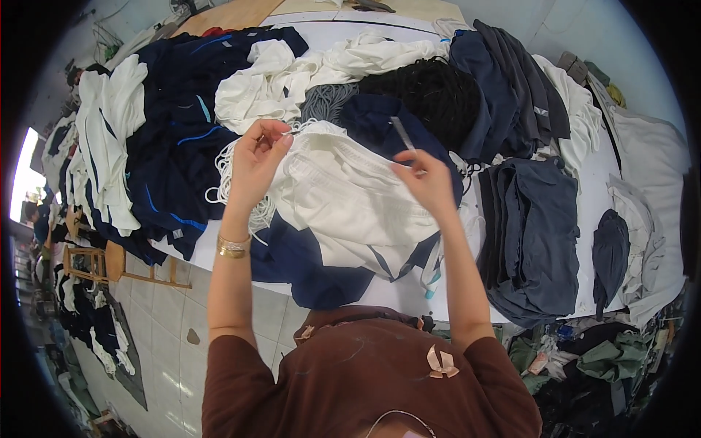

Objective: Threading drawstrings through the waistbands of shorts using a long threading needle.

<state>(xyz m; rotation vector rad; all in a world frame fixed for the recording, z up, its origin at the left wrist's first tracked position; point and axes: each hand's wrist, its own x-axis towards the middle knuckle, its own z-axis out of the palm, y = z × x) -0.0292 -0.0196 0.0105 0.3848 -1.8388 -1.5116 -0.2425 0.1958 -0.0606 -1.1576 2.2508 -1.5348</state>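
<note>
White shorts (343, 193) with a gathered elastic waistband lie in front of me, over dark navy cloth (328, 274). At the waistband's left end my left hand (261, 157) is raised, thumb and fingertips pinched on what looks like a white cord (310, 125). My right hand (427, 179) is closed around a slim silver-grey metal tool (401, 133) that points up and away; its exact kind is unclear. That hand hovers by the right part of the waistband. A loose bundle of white cords (225, 171) hangs beside my left wrist.
Navy garments (175, 131) with blue trim cover the table's left. Grey cords (328, 102) and a black cord heap (431, 91) lie beyond the shorts. Folded dark grey garments (533, 233) are stacked at right. A wooden stool (109, 263) stands on the floor at left.
</note>
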